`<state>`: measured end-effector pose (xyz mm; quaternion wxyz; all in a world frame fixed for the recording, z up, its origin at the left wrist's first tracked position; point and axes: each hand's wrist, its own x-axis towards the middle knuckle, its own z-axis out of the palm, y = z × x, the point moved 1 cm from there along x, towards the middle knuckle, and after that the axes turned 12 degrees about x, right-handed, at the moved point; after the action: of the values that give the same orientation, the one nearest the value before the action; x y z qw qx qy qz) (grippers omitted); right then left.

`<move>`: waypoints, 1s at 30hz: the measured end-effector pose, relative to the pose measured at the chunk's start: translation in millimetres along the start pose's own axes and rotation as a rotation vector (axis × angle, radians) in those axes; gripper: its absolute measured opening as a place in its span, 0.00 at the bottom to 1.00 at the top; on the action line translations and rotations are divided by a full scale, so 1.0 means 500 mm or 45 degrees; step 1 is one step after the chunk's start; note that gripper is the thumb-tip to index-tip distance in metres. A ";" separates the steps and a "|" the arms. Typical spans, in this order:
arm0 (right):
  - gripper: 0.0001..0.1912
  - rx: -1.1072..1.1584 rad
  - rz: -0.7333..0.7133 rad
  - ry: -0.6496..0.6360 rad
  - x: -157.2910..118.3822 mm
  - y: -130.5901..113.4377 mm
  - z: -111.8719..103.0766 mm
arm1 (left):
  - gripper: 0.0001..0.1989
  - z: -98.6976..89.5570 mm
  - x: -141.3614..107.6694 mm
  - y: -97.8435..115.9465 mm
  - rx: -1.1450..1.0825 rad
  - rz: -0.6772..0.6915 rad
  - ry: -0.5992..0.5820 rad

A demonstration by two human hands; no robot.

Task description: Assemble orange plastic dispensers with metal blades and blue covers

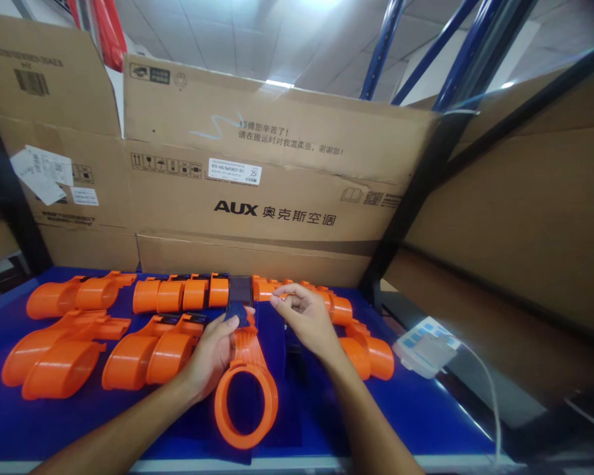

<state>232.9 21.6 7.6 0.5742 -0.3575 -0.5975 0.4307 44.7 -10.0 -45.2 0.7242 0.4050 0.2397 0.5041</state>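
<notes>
My left hand (212,349) is closed around the narrow end of an orange plastic ring-shaped part (246,406). Its round open end hangs toward the front of the table, and a dark blue piece (236,315) sits under my thumb at the top. To the right, my right hand (304,315) is raised with thumb and index finger pinched; whatever lies between them is too small to make out. Behind my hands stands a dark rectangular object (241,290). More orange parts (171,356) of the same colour lie left of my left hand, some with dark pieces at their ends.
A blue tabletop (178,429) carries several orange parts in rows, including a group (376,356) on the right. Cardboard panels (277,185) wall the back. A pale plastic box (426,346) with a white cable (490,396) sits at the right edge beside a dark post (400,211).
</notes>
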 end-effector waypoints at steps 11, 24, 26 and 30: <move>0.18 -0.082 -0.065 -0.353 -0.017 0.024 0.031 | 0.22 -0.017 0.014 -0.009 -0.033 0.132 0.135; 0.17 -0.206 -0.320 -0.337 -0.014 -0.005 0.011 | 0.24 -0.029 0.013 -0.011 0.156 0.407 0.268; 0.17 -0.236 -0.368 -0.340 -0.015 -0.014 0.007 | 0.24 -0.029 0.013 -0.010 0.191 0.430 0.304; 0.17 -0.285 -0.415 -0.376 -0.015 -0.019 0.011 | 0.27 -0.021 0.010 -0.006 0.244 0.465 0.343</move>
<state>228.9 10.5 13.5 0.4993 -0.2509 -0.7688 0.3109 40.2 -2.1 -53.5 0.5408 0.4375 0.3039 0.6510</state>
